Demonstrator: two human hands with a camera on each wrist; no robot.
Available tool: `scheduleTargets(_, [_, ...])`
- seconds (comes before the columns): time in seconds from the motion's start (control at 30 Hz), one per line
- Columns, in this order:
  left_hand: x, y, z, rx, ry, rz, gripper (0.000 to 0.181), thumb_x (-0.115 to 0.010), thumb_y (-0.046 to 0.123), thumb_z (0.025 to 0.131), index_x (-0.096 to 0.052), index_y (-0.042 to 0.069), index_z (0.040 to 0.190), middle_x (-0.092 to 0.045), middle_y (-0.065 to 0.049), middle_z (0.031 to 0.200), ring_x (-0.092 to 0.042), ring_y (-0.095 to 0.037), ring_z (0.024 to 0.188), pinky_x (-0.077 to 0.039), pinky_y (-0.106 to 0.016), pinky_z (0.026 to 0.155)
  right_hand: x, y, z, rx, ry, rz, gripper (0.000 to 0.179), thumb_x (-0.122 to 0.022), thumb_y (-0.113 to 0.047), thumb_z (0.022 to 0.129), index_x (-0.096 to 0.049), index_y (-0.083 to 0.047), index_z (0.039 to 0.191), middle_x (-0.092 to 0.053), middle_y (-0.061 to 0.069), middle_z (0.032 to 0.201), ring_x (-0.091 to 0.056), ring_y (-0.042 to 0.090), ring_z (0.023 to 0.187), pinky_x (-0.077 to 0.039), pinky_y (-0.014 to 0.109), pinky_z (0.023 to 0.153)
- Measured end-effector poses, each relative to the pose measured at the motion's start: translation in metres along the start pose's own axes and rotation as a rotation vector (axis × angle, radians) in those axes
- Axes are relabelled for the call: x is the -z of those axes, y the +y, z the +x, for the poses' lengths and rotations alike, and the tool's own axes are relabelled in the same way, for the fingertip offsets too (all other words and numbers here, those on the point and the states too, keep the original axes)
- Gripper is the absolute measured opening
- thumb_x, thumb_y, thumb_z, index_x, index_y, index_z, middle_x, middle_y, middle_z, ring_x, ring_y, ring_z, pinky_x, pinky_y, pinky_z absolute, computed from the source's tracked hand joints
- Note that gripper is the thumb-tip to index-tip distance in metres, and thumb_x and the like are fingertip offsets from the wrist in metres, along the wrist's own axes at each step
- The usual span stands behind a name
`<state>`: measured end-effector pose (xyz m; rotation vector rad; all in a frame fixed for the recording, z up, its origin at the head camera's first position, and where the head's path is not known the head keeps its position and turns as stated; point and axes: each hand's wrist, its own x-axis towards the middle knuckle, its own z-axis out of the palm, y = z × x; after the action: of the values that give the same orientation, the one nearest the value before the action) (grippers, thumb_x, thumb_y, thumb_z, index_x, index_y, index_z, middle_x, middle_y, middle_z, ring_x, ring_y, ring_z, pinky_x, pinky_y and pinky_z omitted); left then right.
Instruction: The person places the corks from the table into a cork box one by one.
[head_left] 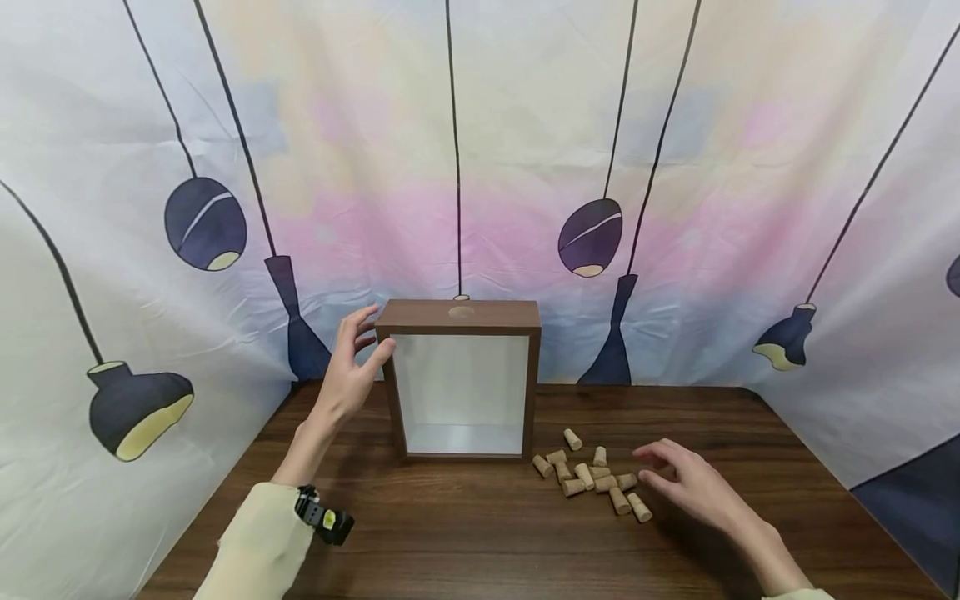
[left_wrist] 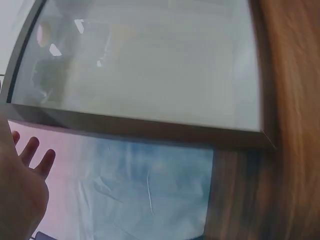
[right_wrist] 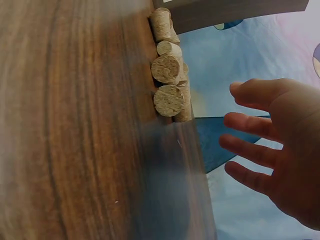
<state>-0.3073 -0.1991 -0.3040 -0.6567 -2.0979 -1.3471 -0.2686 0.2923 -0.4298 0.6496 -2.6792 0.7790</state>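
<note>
Left hand (head_left: pixel 351 372), right hand (head_left: pixel 693 483), both wide, flank one box (head_left: pixel 461 385)
Head view alone shows all twelve corks (head_left: pixel 585 477)

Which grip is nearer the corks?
Right. The right grip is just right of the corks, apart from them; the left grip is farther off, left of them, by the box's upper left corner.

The square brown wooden box (head_left: pixel 461 392) stands upright on the dark-brown wooden desk (head_left: pixel 450 533), pastel printed fabric backdrop (head_left: pixel 397 150) behind it, my left hand (head_left: pixel 354 367) at its upper left edge. Tan cylindrical cork stoppers (head_left: pixel 584 477) lie right of it, nearer me; my right hand (head_left: pixel 693 486) is just right of them.
</note>
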Motion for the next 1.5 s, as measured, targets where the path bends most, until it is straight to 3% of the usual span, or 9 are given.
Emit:
scheduleTargets(0.2, [-0.006, 0.003, 0.016, 0.035, 0.002, -0.078, 0.043, -0.051, 0.017, 0.102, -0.045, 0.000, 0.141, -0.026, -0.014, 0.159, -0.028, -0.034, 0.146, -0.022, -0.059, 0.116, 0.000, -0.001, -0.001, 0.042, -0.045, 0.066, 0.023, -0.067, -0.020, 0.095, -0.067, -0.008, 0.115, -0.068, 0.004, 0.106, -0.061, 0.000, 0.087, -0.054, 0.031, 0.072])
scheduleTargets(0.37, [-0.020, -0.002, 0.023, 0.080, 0.054, -0.202, 0.035, -0.050, 0.016, 0.102, -0.045, -0.006, 0.128, -0.024, -0.011, 0.162, -0.012, -0.030, 0.153, -0.016, -0.059, 0.117, 0.002, -0.003, -0.002, 0.051, -0.068, 0.090, 0.024, -0.067, -0.020, 0.095, -0.067, -0.008, 0.115, -0.068, 0.004, 0.106, -0.061, -0.001, 0.087, -0.053, 0.029, 0.072])
scheduleTargets(0.57, [-0.037, -0.010, 0.022, 0.039, 0.110, -0.298, 0.032, -0.046, 0.011, 0.103, -0.041, -0.009, 0.128, -0.024, -0.012, 0.162, -0.009, -0.027, 0.154, -0.023, -0.052, 0.114, 0.002, -0.001, -0.011, 0.043, -0.113, 0.143, 0.023, -0.068, -0.019, 0.094, -0.066, -0.008, 0.115, -0.068, 0.004, 0.105, -0.059, -0.002, 0.088, -0.052, 0.026, 0.070])
scheduleTargets(0.9, [-0.044, -0.016, 0.020, -0.004, 0.164, -0.330, 0.032, -0.047, 0.009, 0.102, -0.042, -0.010, 0.127, -0.027, -0.013, 0.160, -0.015, -0.024, 0.152, -0.026, -0.045, 0.111, -0.005, 0.007, -0.021, 0.050, -0.215, 0.233, 0.027, -0.067, -0.022, 0.095, -0.064, -0.009, 0.118, -0.065, 0.008, 0.109, -0.058, -0.001, 0.088, -0.051, 0.025, 0.070])
scheduleTargets(1.27, [-0.046, -0.016, 0.020, -0.042, 0.206, -0.333, 0.032, -0.047, 0.006, 0.101, -0.043, -0.013, 0.126, -0.029, -0.016, 0.158, -0.018, -0.027, 0.151, -0.025, -0.050, 0.114, -0.011, 0.011, -0.026, -0.002, -0.290, 0.207, 0.040, -0.068, -0.037, 0.092, -0.063, -0.014, 0.124, -0.060, 0.007, 0.118, -0.056, 0.004, 0.095, -0.048, 0.026, 0.075])
scheduleTargets(1.5, [-0.047, -0.017, 0.020, -0.045, 0.231, -0.336, 0.031, -0.048, 0.006, 0.100, -0.044, -0.012, 0.125, -0.033, -0.015, 0.157, -0.020, -0.025, 0.151, -0.026, -0.045, 0.111, -0.014, 0.012, -0.024, 0.005, -0.285, 0.176, 0.037, -0.070, -0.035, 0.091, -0.064, -0.015, 0.121, -0.061, 0.004, 0.117, -0.057, 0.004, 0.096, -0.049, 0.027, 0.075])
